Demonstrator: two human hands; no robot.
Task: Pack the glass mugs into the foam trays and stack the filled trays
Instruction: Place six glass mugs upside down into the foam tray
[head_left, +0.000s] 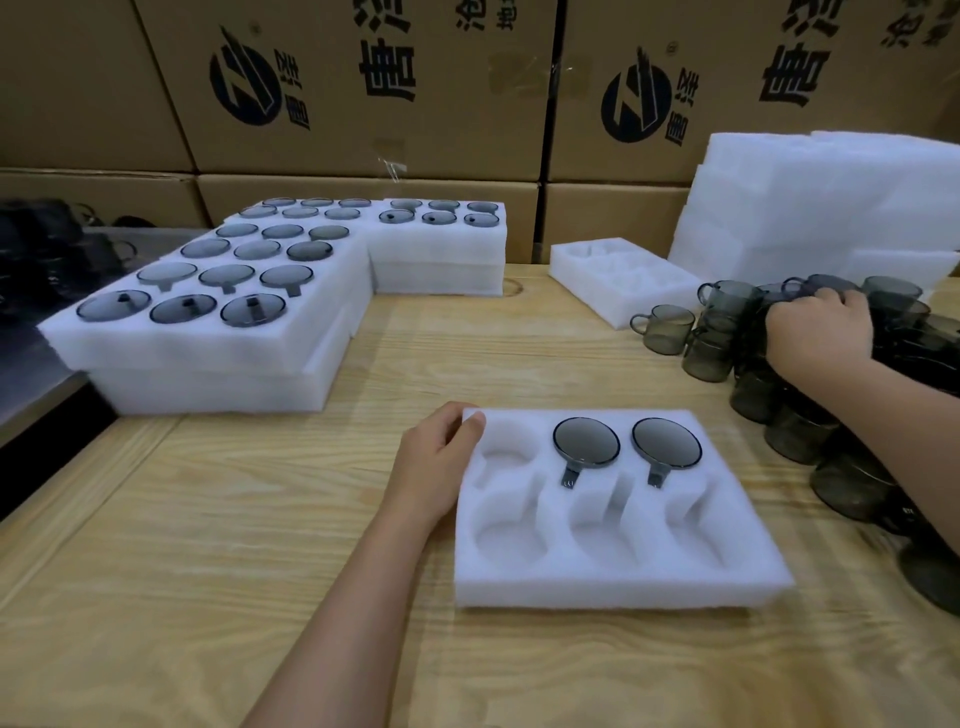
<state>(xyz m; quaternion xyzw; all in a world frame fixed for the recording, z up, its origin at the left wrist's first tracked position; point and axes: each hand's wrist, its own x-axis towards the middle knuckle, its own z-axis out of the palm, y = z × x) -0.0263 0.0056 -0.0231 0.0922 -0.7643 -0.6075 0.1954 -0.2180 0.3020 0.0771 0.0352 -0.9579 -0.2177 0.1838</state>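
Observation:
A white foam tray (613, 582) lies on the wooden table in front of me. Two smoky glass mugs (586, 446) (666, 441) sit upside down in its far middle and far right pockets; the other pockets hold nothing. My left hand (439, 462) grips the tray's far left corner, thumb on top. My right hand (821, 327) reaches into a pile of loose grey glass mugs (779, 410) at the right, fingers curled over one mug there. One mug (667, 328) stands alone at the pile's left edge.
Filled foam trays (208, 332) are stacked at the left and a second stack (441, 254) behind them. An unfilled tray (623, 286) lies at the back right beside a tall pile of foam (831, 208). Cardboard boxes (363, 93) wall the back.

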